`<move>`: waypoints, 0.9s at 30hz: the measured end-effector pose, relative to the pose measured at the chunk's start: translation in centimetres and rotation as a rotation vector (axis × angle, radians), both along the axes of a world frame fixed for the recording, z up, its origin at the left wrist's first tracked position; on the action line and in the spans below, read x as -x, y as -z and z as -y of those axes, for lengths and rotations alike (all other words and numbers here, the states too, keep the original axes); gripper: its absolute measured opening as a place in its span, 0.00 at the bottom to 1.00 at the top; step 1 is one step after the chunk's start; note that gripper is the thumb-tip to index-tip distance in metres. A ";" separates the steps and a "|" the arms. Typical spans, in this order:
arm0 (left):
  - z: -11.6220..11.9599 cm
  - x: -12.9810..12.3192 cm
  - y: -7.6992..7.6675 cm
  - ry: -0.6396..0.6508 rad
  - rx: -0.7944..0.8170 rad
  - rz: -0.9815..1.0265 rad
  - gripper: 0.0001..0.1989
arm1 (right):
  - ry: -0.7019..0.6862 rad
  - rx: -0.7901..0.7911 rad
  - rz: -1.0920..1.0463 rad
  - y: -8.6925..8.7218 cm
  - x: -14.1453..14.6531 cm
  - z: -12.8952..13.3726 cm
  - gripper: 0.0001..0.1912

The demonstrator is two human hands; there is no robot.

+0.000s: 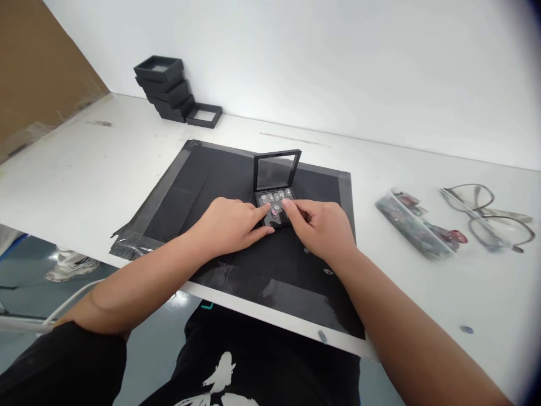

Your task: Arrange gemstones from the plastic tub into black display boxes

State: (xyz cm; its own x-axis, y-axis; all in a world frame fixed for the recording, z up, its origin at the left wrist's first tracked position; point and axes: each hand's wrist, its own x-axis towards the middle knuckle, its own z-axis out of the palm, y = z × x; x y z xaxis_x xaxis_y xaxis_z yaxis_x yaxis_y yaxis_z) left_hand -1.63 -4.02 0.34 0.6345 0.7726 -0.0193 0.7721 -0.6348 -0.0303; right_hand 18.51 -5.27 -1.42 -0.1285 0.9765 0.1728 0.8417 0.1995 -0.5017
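Observation:
A small black display case [276, 151] stands with its windowed lid raised. Inside it lie several press-on nails [271, 198], some with pale heart outlines and one pinkish. My left hand [230, 225] grips the case at its left side, index finger on the edge and thumb at the front corner. Over the right part of the case, my right hand [323, 225] has its thumb and fingers pinched together, the thumb tip at the nails. Whatever lies between those fingertips is hidden. A loose pinkish nail [328, 272] rests on the black mat [249, 270] below my right hand.
Black frame-like cases [163, 84] are stacked at the back left, with one single frame [205, 115] beside them. To the right are a clear tub [416, 225] of small pieces and eyeglasses [486, 217]. A small dark piece [467, 329] lies at the lower right.

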 end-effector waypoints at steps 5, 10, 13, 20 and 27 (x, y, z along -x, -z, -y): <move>0.1 0.2 0.0 -0.009 -0.008 0.009 0.24 | -0.030 0.032 -0.007 0.0 -0.1 -0.2 0.26; 0.2 0.4 0.1 0.032 -0.131 0.084 0.23 | -0.024 0.027 -0.053 -0.8 0.0 -0.2 0.30; 0.3 0.2 0.1 0.102 -0.269 0.186 0.21 | -0.029 -0.009 -0.102 -2.4 -0.1 0.2 0.30; 0.8 -0.7 0.3 0.277 -0.466 0.409 0.11 | 0.110 -0.221 -0.162 -7.8 -7.9 2.0 0.22; 1.3 -2.7 -1.5 0.306 -0.304 0.461 0.10 | 0.757 -0.278 -0.157 -5.7 -21.2 1.3 0.13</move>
